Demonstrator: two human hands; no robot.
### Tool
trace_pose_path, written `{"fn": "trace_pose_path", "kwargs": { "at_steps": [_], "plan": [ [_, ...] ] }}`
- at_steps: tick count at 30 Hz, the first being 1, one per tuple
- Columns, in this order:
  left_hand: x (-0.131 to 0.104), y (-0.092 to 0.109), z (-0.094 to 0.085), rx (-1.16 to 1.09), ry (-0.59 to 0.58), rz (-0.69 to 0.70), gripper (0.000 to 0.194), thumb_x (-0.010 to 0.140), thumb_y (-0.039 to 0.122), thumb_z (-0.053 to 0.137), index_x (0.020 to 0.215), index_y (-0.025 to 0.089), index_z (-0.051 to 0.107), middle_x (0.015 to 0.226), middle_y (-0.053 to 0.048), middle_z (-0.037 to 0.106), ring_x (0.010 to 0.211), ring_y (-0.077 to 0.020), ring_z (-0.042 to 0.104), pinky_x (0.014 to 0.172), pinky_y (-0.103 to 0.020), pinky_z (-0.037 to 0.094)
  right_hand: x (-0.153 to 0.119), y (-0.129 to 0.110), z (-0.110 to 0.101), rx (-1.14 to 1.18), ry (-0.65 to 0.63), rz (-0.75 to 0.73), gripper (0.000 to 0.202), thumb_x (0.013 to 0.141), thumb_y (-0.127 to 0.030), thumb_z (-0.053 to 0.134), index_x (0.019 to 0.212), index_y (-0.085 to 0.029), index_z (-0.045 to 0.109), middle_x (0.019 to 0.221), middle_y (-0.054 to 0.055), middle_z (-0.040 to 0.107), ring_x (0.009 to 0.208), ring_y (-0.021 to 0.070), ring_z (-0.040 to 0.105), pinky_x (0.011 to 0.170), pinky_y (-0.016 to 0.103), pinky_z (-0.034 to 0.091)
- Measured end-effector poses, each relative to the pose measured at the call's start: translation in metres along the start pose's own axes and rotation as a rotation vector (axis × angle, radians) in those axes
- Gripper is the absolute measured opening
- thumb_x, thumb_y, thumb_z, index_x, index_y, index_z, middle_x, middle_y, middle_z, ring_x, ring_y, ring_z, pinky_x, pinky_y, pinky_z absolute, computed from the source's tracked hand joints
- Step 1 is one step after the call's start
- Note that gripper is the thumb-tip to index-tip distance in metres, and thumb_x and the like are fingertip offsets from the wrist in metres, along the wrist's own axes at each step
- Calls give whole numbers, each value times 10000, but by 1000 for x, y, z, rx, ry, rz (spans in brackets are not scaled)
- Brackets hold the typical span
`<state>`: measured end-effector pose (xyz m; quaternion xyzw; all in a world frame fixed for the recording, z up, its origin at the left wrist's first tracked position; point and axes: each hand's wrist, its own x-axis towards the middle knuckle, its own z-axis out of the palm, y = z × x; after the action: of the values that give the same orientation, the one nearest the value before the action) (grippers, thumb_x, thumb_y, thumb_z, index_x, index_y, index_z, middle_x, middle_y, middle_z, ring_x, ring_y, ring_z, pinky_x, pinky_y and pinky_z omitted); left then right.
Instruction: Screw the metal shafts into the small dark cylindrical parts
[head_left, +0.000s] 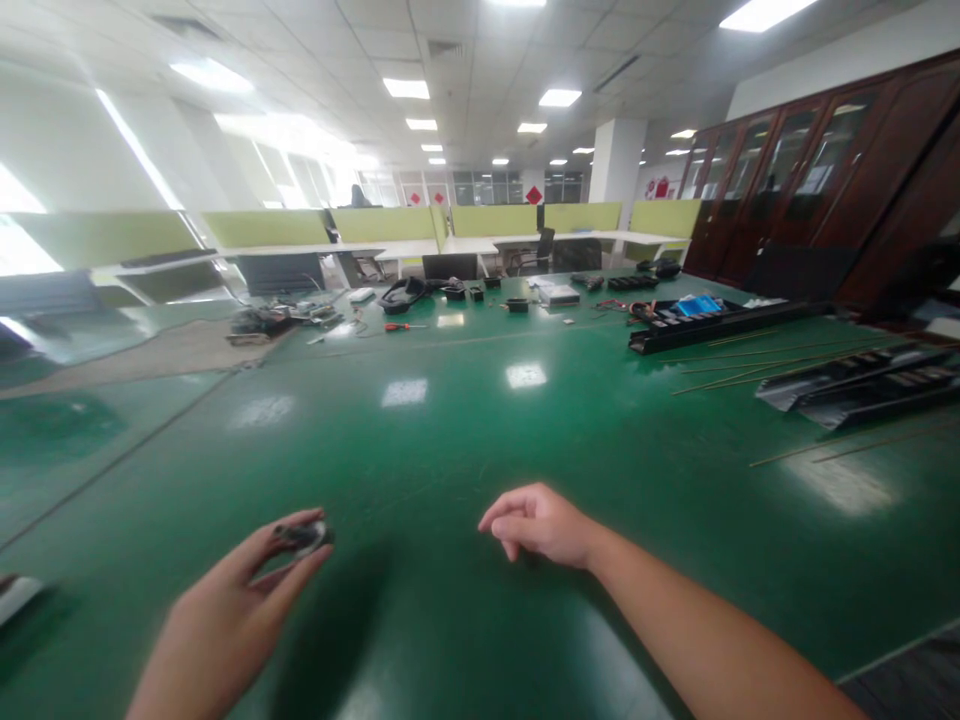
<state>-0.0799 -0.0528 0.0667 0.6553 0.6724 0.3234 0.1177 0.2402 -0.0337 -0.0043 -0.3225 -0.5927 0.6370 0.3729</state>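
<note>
Over at the green table (450,430)
The left hand (225,615) pinches a small dark piece (306,538); the right hand (544,525) curls loosely nearby.

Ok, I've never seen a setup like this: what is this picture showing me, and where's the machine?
There's no machine: these are a person's two bare hands, in one picture from a camera worn on that person's head, looking forward and down. The left hand pinches a small part, too blurred to name. The right hand is half curled over the table and seems to hold nothing. Under both is a shiny green table. Towards its far edge lies what looks like an orange screwdriver; off to the right are black channels and thin rods.
</note>
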Motion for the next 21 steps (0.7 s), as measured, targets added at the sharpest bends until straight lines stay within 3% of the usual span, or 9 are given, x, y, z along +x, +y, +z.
{"fn": "trace_pose_path", "kwargs": {
  "at_steps": [2, 5, 9, 12, 15, 21],
  "plan": [
    [16, 18, 21, -120, -110, -1, 596, 683, 613, 663, 1138, 227, 664, 1009, -44, 761, 858, -275, 745, 831, -380, 609, 1, 1, -2, -4, 62, -12, 292, 836, -391, 708, 946, -120, 716, 589, -14, 605, 495, 94, 456, 514, 225, 328],
    [32, 45, 56, -235, -211, 118, 541, 727, 524, 672, 1156, 195, 655, 1069, -78, 743, 931, -274, 729, 909, -402, 582, 4, 3, -6, -3, 185, -26, 274, 832, -376, 693, 932, -121, 699, 583, -22, 587, 505, 102, 468, 525, 231, 346],
    [35, 48, 91, -223, -271, 351, 372, 823, 437, 639, 1110, 203, 671, 1061, -76, 727, 949, -261, 703, 899, -424, 577, 7, 8, -5, -149, 390, -7, 297, 807, -294, 690, 1061, -145, 651, 666, -33, 582, 561, 111, 487, 548, 233, 372],
    [32, 33, 101, -139, -231, 496, 302, 865, 383, 626, 1113, 217, 670, 1063, -78, 707, 984, -260, 675, 917, -431, 563, 6, 11, -2, -371, 432, -19, 410, 767, -206, 710, 1164, -201, 609, 795, -33, 606, 557, 91, 436, 534, 223, 343],
    [29, 22, 103, -102, -281, 568, 261, 894, 338, 610, 1125, 229, 664, 1082, -67, 695, 986, -238, 668, 920, -381, 558, 4, 12, 1, -479, 415, -34, 469, 750, -170, 721, 1196, -238, 589, 895, -24, 620, 562, 82, 415, 544, 223, 335],
    [25, 25, 107, -140, -381, 613, 256, 911, 278, 596, 1155, 235, 660, 1130, -63, 680, 1026, -216, 659, 948, -340, 544, 3, 11, 3, -550, 414, -74, 435, 728, -167, 753, 1141, -241, 641, 936, -3, 635, 673, 123, 499, 634, 245, 389]
  ]
}}
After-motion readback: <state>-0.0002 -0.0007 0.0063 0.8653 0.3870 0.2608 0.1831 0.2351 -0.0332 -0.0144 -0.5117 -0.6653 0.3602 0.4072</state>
